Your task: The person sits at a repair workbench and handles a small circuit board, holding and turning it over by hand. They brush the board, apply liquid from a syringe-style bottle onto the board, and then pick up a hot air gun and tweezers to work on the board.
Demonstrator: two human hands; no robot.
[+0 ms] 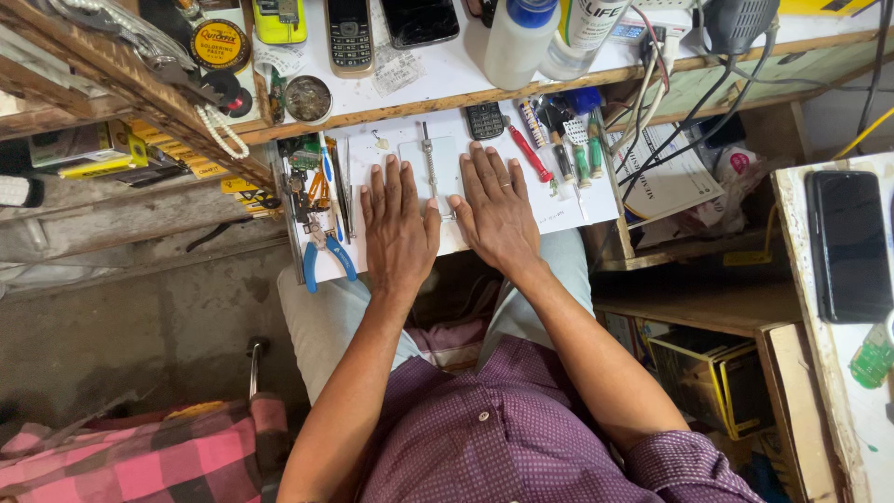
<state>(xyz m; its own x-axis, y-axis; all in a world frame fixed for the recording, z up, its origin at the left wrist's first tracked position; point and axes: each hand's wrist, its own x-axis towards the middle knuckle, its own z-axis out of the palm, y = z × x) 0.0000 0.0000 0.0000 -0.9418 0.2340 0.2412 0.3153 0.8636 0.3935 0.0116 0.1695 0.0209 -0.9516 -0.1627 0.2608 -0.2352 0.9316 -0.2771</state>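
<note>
I see both hands lying flat, fingers spread, palms down on the white table point(568, 210). The left hand point(399, 228) rests just left of the metal clamp strip point(430, 168); the right hand point(495, 210) just right of it. Blue-handled pliers point(326, 253) lie further left of the strip.

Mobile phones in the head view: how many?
4: grey keypad phone and black touchscreen phone on the shelf, small black keypad phone below, black smartphone far right. Others may be hidden.

Purple dotted shirt, rolled sleeves
</note>
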